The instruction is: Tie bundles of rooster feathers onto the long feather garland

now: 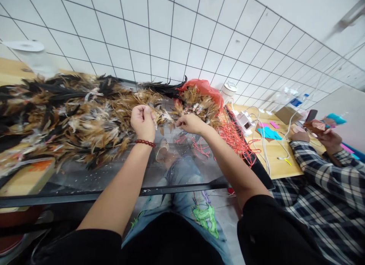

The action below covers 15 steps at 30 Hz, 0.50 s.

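My left hand [143, 121] is closed, thumb over curled fingers, at the right side of a large pile of brown, white and black feathers [94, 120]. What lies inside this fist is hidden. A red bead bracelet [145, 143] circles the wrist. My right hand [190, 123] pinches the end of a small feather [173, 122] with thumb and fingertips. A loose tuft of brown and white feathers [163, 113] lies between the two hands. Beyond the right hand, more brown feathers [199, 103] sit in a red plastic bag [203, 87].
Tangled red strings [232, 137] lie at the right of the black-framed glass table [119, 173]. Beside them are a white power adapter [244, 120] and cables. A co-worker in a plaid sleeve [309, 158] handles something at the wooden table. A paper roll [32, 54] stands at left.
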Each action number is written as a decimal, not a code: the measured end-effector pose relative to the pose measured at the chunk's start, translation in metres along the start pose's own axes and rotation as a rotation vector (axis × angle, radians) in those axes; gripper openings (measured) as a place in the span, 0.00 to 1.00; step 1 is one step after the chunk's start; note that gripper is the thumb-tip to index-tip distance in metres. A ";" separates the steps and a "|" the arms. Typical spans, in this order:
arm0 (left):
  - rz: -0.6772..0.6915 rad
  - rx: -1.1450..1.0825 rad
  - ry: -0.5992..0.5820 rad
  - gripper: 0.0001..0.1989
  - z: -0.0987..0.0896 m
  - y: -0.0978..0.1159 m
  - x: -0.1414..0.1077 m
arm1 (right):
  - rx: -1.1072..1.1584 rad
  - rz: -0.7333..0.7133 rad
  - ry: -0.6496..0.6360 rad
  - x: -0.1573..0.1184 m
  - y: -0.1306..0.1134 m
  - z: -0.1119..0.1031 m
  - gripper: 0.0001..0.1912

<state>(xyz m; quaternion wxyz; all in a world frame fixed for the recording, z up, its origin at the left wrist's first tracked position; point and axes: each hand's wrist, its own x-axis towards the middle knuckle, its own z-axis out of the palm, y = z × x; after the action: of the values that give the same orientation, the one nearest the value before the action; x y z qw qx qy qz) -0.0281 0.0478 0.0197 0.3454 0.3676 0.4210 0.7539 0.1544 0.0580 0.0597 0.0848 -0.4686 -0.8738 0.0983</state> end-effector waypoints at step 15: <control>0.136 0.215 -0.072 0.06 0.001 -0.013 -0.009 | -0.244 -0.111 -0.060 -0.051 -0.005 0.018 0.17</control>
<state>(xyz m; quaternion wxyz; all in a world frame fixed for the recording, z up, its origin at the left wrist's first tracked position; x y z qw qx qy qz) -0.0203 0.0460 0.0066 0.2670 0.4570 0.4607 0.7125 0.1739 0.0111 0.0408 0.0062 -0.4232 -0.9060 0.0003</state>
